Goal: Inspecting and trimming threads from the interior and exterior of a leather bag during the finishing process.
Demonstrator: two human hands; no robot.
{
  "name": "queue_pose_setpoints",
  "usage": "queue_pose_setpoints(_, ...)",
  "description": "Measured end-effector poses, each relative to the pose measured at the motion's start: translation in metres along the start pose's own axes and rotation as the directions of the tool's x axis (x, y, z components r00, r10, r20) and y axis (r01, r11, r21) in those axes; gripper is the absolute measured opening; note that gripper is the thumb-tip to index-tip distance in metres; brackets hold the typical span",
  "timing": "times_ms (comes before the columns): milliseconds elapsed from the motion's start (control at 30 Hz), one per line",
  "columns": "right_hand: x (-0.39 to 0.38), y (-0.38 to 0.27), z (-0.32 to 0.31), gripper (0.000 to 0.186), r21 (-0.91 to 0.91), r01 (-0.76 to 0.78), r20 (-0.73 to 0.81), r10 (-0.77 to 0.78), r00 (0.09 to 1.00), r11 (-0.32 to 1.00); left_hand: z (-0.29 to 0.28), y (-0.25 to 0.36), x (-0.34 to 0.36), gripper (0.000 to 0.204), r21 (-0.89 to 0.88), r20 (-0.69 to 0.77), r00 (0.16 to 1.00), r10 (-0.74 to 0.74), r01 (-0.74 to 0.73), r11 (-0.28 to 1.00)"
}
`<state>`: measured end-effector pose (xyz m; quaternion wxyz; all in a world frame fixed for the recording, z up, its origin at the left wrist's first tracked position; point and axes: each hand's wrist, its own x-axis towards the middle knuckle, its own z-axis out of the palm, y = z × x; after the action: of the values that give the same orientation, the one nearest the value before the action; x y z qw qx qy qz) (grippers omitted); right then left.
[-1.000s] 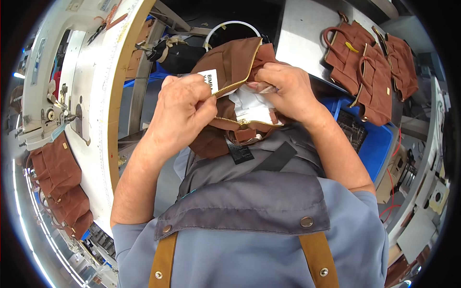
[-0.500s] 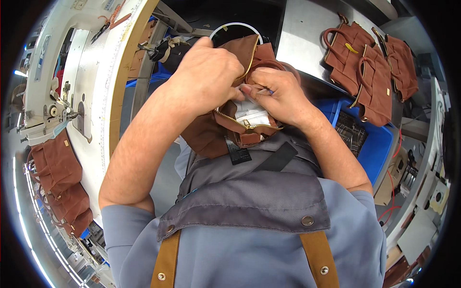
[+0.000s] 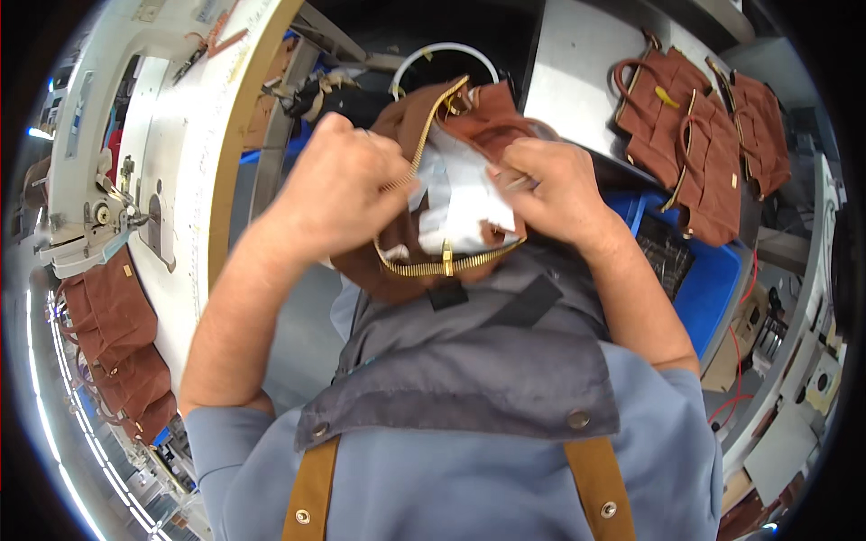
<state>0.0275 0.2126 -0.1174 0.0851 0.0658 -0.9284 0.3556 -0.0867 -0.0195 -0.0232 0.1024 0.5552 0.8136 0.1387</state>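
A brown fabric bag (image 3: 386, 135) rests against my lap, its mouth spread wide. Its brass zipper (image 3: 417, 269) runs around the rim, with the zipper pull hanging at the near edge. Pale white lining (image 3: 462, 203) shows inside. My left hand (image 3: 347, 185) is closed on the bag's left rim, by the zipper teeth. On the opposite side my right hand (image 3: 557, 187) is pinched closed at the lining's edge; a small greyish thing shows at its fingertips, too blurred to name. A brown handle (image 3: 532, 126) loops behind the right hand.
A sewing machine (image 3: 108, 180) stands on the white table (image 3: 185, 180) at left, with more brown bags (image 3: 108, 302) beside it. Several similar bags (image 3: 708, 171) lie on the metal table (image 3: 582, 81) at right. Below that sits a blue bin (image 3: 713, 279).
My hands have moved apart from their pinch over the bag's mouth, the left one going left and down. The mouth is wider, with more of the white lining showing.
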Motion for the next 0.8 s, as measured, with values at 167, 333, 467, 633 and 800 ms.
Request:
queue_pose_setpoints(167, 0.049, -0.003, 0.006, 0.042, -0.044, 0.016, -0.114, -0.021, 0.993, 0.999, -0.007, 0.002, 0.007, 0.031, -0.031, 0.001, 0.996, -0.086, 0.086, 0.996)
queue_pose_setpoints(333, 0.064, -0.005, 0.023, 0.030, -0.069, 0.102, -0.176, -0.113, 0.978, 0.992, -0.022, 0.007, 0.006, 0.034, -0.068, -0.061, 0.991, -0.121, 0.117, 0.991)
queue_pose_setpoints(467, 0.072, -0.008, 0.019, 0.014, 0.018, 0.079, -0.237, -0.072, 0.969, 0.997, -0.039, 0.004, 0.005, 0.036, -0.083, -0.084, 0.984, -0.158, 0.152, 0.985)
queue_pose_setpoints(633, 0.095, -0.028, -0.051, 0.012, 0.072, 0.340, -0.422, -0.280, 0.862, 0.938, -0.066, 0.039, 0.007, 0.031, 0.076, -0.228, 0.974, 0.003, 0.015, 0.997)
queue_pose_setpoints(800, 0.092, -0.082, -0.102, 0.016, -0.217, 0.610, -0.331, -0.645, 0.689, 0.762, -0.061, 0.072, 0.010, 0.031, 0.351, -0.527, 0.849, 0.036, 0.179, 0.919)
